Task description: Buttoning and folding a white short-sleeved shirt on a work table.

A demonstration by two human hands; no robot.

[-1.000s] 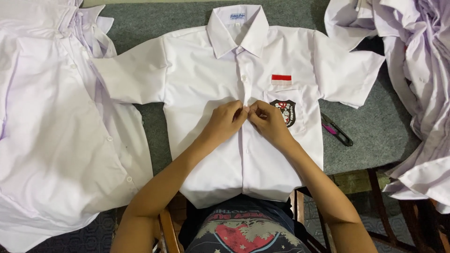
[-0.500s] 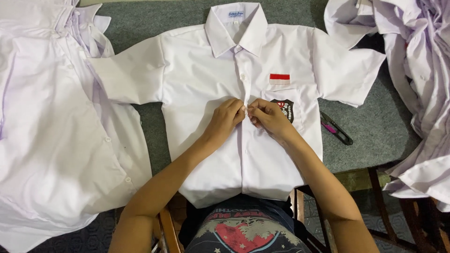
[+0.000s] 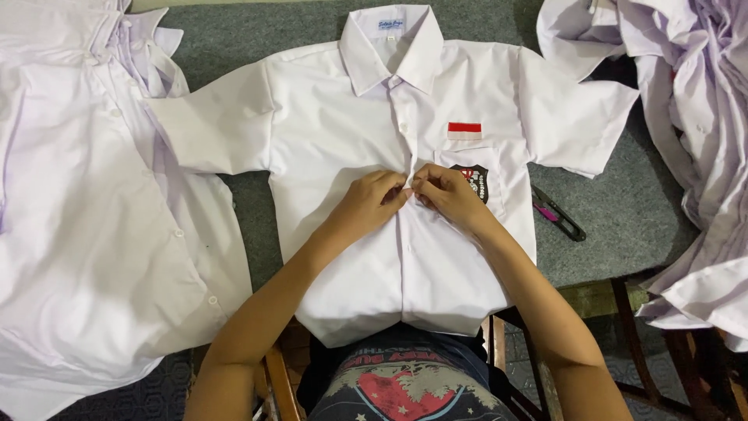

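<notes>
White shirt (image 3: 343,125) spread flat on the grey table (image 3: 623,218), directly under both hands. Upper buttons near the collar already closed; middle button in work; lower part of the front toward the body seemingly not yet closed. Left hand (image 3: 370,204) and right hand (image 3: 448,195) together, fingertips pinched on the front strip. Pile of shirts (image 3: 93,234) left of the left hand, another heap (image 3: 701,156) right. Pink clipper (image 3: 557,212) just beside the right hand. No containers visible.

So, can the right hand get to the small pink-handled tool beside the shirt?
Probably yes: the tool lies uncovered on the grey table, to the right of the right hand, with nothing between; the hand is pinching the shirt.
</notes>
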